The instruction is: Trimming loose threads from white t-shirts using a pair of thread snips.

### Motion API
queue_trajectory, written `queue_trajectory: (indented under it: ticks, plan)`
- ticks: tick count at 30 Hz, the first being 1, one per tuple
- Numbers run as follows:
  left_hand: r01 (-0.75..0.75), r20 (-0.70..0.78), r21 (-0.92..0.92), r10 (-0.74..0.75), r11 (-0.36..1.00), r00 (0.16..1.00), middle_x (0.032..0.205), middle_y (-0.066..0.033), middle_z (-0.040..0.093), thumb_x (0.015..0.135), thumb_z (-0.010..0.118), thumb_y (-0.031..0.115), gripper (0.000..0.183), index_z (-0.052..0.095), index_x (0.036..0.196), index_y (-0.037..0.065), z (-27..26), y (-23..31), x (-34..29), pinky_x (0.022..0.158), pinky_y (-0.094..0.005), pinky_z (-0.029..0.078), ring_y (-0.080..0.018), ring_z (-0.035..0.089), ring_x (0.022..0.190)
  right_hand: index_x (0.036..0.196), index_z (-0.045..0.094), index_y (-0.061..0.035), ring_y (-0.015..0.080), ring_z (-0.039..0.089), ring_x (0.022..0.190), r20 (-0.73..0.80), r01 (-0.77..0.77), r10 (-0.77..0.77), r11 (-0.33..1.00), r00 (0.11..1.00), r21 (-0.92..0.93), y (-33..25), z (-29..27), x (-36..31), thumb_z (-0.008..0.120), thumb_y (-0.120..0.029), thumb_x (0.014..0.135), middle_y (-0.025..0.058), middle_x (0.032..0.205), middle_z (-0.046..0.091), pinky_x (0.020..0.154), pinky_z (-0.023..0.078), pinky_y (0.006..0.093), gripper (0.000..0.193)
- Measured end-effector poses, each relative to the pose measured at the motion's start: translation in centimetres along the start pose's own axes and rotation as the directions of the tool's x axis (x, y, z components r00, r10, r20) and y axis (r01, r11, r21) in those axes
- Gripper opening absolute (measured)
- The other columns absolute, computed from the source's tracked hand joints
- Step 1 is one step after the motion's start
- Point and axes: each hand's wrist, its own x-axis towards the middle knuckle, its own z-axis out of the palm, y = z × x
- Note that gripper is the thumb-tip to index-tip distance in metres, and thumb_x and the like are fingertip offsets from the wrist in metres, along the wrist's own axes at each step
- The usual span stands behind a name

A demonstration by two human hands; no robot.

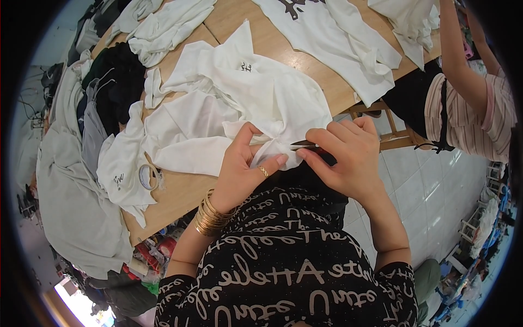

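Note:
A white cloth garment (pixel 278 92) with small dark lettering lies bunched over the near edge of the table. My left hand (pixel 242 161) pinches a gathered fold of it between thumb and fingers. In my right hand (pixel 348 155) is a pair of dark thread snips (pixel 305 144), gripped with the fingers curled round it. Its pointed tip touches or nearly touches the pinched fold; whether the blades are apart is too small to tell.
On the wooden table (pixel 188 188) lie more white garments (pixel 338 49), a tape roll (pixel 142 177) and a black garment pile (pixel 117 71). A grey cloth (pixel 81 201) drapes over the left edge. Another person (pixel 471 103) in stripes stands at right, near a wooden stool (pixel 389 143).

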Motion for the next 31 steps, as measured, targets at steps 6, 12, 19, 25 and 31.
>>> queue_trajectory:
  ticks: [6,12,19,25,31]
  plan:
    - [0.030,0.021,-0.002,-0.030,1.000,0.999,0.084,-0.0071,0.063,0.080,0.059,0.003,0.037,0.035,0.109,0.002,0.0,0.1,0.1,0.064,-0.0172,0.042,-0.0050,0.055,0.074,0.074,0.059,-0.0134,0.0142,0.044,0.053,0.044,-0.005,0.004,0.999,0.999,0.044,0.1,0.1,0.0,0.071,-0.022,0.064,-0.0041,0.059,0.050,0.059,0.029,0.0294,0.018]
    - [0.009,0.019,-0.004,-0.009,1.000,1.000,0.088,-0.0078,0.063,0.080,0.059,0.003,0.037,0.035,0.109,0.002,0.1,0.3,0.0,0.066,-0.0172,0.043,-0.0051,0.055,0.076,0.073,0.057,-0.0102,0.0123,0.043,0.052,0.154,-0.236,0.198,0.924,0.968,0.301,-0.2,0.7,-0.3,0.072,-0.022,0.065,-0.0027,0.060,0.052,0.061,0.030,0.0260,0.021]
    - [-0.012,0.020,0.031,0.012,0.999,1.000,0.085,-0.0080,0.064,0.081,0.059,0.003,0.036,0.036,0.108,0.001,0.1,0.1,0.0,0.066,-0.0171,0.043,-0.0049,0.055,0.075,0.071,0.051,-0.0062,0.0080,0.041,0.061,0.386,-0.563,0.410,0.625,0.826,0.541,-0.3,2.0,-1.3,0.073,-0.021,0.065,-0.0035,0.063,0.047,0.060,0.031,0.0223,0.027]
    - [-0.006,-0.036,0.010,0.006,1.000,0.999,0.082,-0.0082,0.064,0.080,0.060,0.002,0.035,0.037,0.107,0.001,-0.1,-0.4,0.3,0.059,-0.0151,0.040,-0.0034,0.054,0.070,0.069,0.050,-0.0054,0.0016,0.040,0.057,0.366,-0.493,0.408,0.270,0.837,0.827,-0.4,1.1,-1.2,0.073,-0.015,0.069,-0.0056,0.060,0.046,0.054,0.030,0.0165,0.026]
    - [-0.029,-0.079,-0.090,0.022,0.996,0.997,0.083,-0.0088,0.065,0.080,0.060,0.002,0.036,0.039,0.109,0.001,-0.3,-1.6,0.2,0.059,-0.0153,0.041,-0.0051,0.055,0.070,0.092,0.054,-0.0093,0.0007,0.037,0.063,0.238,-0.439,0.394,0.568,0.888,0.696,0.0,-0.2,-1.0,0.071,-0.014,0.071,-0.0056,0.070,0.044,0.055,0.029,0.0156,0.028]
